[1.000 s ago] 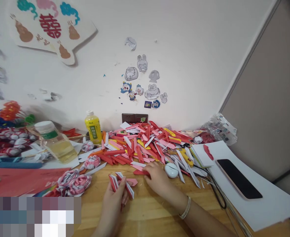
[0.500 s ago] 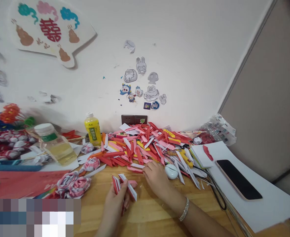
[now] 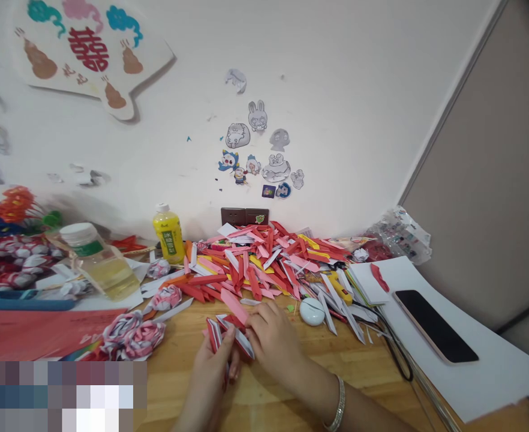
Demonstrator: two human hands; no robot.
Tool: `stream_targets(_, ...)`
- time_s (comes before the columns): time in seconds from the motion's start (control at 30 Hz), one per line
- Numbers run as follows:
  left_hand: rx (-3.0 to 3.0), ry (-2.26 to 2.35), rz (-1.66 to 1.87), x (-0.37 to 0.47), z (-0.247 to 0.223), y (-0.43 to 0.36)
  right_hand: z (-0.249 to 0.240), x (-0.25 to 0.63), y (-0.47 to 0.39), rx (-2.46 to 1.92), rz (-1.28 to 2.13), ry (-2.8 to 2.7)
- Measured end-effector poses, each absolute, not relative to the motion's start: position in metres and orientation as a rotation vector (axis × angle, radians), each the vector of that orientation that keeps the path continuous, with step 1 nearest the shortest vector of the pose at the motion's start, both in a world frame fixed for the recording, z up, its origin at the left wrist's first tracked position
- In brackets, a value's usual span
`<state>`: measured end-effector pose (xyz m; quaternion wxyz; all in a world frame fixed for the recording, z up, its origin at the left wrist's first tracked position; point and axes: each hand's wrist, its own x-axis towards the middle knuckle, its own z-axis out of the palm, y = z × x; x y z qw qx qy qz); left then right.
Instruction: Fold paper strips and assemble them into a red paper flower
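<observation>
Two hands work side by side above a wooden table (image 3: 255, 402).
The left hand (image 3: 211, 363) pinches folded red-and-white paper (image 3: 215, 337), two prongs showing; one pink-and-red strip (image 3: 234, 305) is pinched beside it by the right hand (image 3: 276, 337), drawn in from the paper pile (image 3: 264, 264) toward the table's back edge.

Left hand: there it is, low in the middle, the left hand (image 3: 211, 365) gripping folded paper pieces (image 3: 213, 333), red and white.
Right hand: right up close, the right hand (image 3: 279, 341), bracelet (image 3: 339, 401) at the wrist, pinching a pink strip (image 3: 233, 303) against them!
Pile: what a heap (image 3: 252, 264), red, pink, white and yellow, just beyond!
Flanks: yellow bottle (image 3: 168, 236) upright left, black phone (image 3: 436, 326) lying right.
</observation>
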<state>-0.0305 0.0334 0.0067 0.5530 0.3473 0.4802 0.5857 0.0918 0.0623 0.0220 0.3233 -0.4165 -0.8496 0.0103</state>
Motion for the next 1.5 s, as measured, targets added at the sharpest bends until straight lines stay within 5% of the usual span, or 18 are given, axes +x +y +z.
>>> stream_targets(0.57, 0.956, 1.245, 1.38, -0.031, 0.007, 0.032, 0.027, 0.095, 0.058, -1.25, 0.289, -2.306)
stream_targets(1.5, 0.87, 1.241, 1.352, -0.033, 0.005, 0.031, 0.015, 0.094, 0.065, -1.099, -0.212, -2.592)
